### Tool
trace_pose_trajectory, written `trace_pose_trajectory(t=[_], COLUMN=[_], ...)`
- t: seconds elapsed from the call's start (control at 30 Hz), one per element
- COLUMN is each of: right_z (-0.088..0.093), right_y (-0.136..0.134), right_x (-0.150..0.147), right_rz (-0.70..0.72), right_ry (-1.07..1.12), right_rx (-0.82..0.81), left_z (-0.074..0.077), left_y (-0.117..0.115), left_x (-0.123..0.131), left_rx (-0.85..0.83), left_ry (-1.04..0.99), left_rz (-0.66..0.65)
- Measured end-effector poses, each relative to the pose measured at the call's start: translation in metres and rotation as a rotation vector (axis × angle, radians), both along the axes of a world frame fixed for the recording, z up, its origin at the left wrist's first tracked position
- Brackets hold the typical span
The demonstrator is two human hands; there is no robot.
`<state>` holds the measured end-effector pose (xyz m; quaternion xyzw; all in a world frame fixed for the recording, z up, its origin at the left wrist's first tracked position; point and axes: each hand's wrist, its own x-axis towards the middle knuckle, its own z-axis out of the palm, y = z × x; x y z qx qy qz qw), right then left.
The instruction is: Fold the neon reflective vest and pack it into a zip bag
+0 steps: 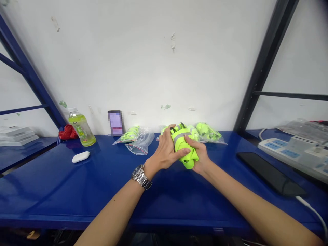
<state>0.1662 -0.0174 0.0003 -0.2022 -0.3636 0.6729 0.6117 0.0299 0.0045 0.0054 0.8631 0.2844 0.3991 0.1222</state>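
**Neon-yellow bundle squeezed between two hands**

Held just above the blue desk, toward its back edge, right in front of clear bags packed with the same bright fabric. Clamped from one side by the left hand, wristwatch on that arm, thumb and fingers wrapped across the grey reflective band. Cupped from beneath and behind by the right hand. Both grips closed tight on the fabric, with no loose end hanging down. Inner folds hidden.

By the look of it, the compacting step: folded or rolled fabric being pressed into a small wad. For any further handling, calls for steady pressure from both palms against springing open, and for a full hold by one hand before any release by the other.

Well apart to the left: a drink bottle and a white earbud case. Off to the right: a dark phone and a power strip.
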Motion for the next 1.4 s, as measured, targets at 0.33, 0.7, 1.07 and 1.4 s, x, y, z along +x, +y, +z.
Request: trace_pose_trajectory(t=[0.33, 0.7, 1.07, 1.4], right_z=[0.027, 0.012, 0.012, 0.005], right_y=[-0.002, -0.011, -0.010, 0.007], right_x=[0.010, -0.014, -0.014, 0.004], right_rz=[-0.214, 0.025, 0.073, 0.070], right_ry=[-0.088, -0.294, -0.461, -0.532], right_rx=[-0.143, -0.073, -0.082, -0.112], left_z=[0.053, 0.008, 0.012, 0.018], left_y=[0.026, 0.023, 0.004, -0.004], left_x=[-0.119, -0.127, -0.063, -0.059], left_rx=[0.124, 0.272, 0.240, 0.286], left_ry=[0.673, 0.881, 0.470, 0.508], left_rz=[0.351, 0.621, 0.398, 0.348])
